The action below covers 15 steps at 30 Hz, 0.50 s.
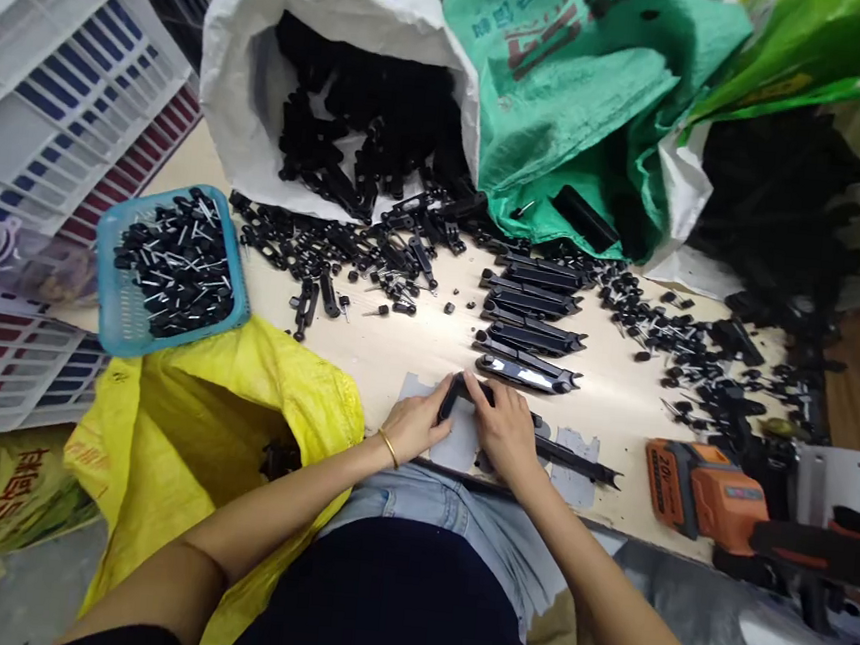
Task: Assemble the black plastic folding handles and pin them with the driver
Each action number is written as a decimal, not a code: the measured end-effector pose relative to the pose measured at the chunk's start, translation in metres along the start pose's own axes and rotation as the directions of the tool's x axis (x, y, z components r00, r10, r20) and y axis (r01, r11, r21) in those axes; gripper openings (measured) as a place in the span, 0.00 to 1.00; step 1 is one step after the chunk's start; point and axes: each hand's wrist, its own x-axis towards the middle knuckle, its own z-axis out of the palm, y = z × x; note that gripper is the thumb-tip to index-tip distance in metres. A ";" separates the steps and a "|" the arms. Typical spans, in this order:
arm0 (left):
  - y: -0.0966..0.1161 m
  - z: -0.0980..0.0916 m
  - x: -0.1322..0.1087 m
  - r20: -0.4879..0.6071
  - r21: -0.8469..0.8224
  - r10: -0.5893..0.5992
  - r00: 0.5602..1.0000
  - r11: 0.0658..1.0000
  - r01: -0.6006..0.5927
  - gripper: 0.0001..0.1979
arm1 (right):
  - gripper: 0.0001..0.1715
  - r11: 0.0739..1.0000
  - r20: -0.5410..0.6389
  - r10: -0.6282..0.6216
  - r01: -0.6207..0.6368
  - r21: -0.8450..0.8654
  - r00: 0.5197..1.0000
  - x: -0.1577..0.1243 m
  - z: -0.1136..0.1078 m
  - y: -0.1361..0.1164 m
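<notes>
At the table's front edge, my left hand point(413, 423) has its fingers closed round the left end of a small black plastic part point(453, 397). My right hand point(505, 429) presses its fingers on the same part from the right, over a grey pad point(456, 445). A long black piece point(579, 463) with a forked tip sticks out to the right from beneath my right hand. Just beyond my hands, several long black assemblies point(530, 336) lie in a stacked row, the nearest with a shiny top. My right palm hides part of what lies under it.
A blue basket point(107, 279) of black-headed pins stands at the left, above an open yellow sack point(165, 420). White point(233, 74) and green sacks point(562, 103) line the back. Loose black parts point(648, 317) are scattered across the table. An orange power tool point(723, 499) lies at the right.
</notes>
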 end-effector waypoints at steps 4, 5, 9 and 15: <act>0.015 0.000 0.003 0.019 -0.011 -0.064 0.998 0.998 0.064 0.37 | 0.37 0.996 0.015 0.008 -0.007 -0.091 1.000 -0.003 0.000 0.000; 0.021 0.001 0.005 0.019 -0.007 -0.109 0.994 0.994 0.109 0.37 | 0.36 0.994 0.019 0.010 -0.008 -0.110 1.000 -0.003 -0.002 -0.001; 0.032 0.005 0.010 0.034 -0.013 -0.199 0.979 0.980 0.199 0.38 | 0.35 0.987 0.043 -0.034 0.040 -0.153 0.998 0.000 -0.006 -0.001; 0.015 -0.002 0.020 0.060 0.052 -0.034 0.998 0.998 0.031 0.39 | 0.36 0.995 -0.001 -0.020 0.020 -0.103 1.000 0.008 0.000 0.002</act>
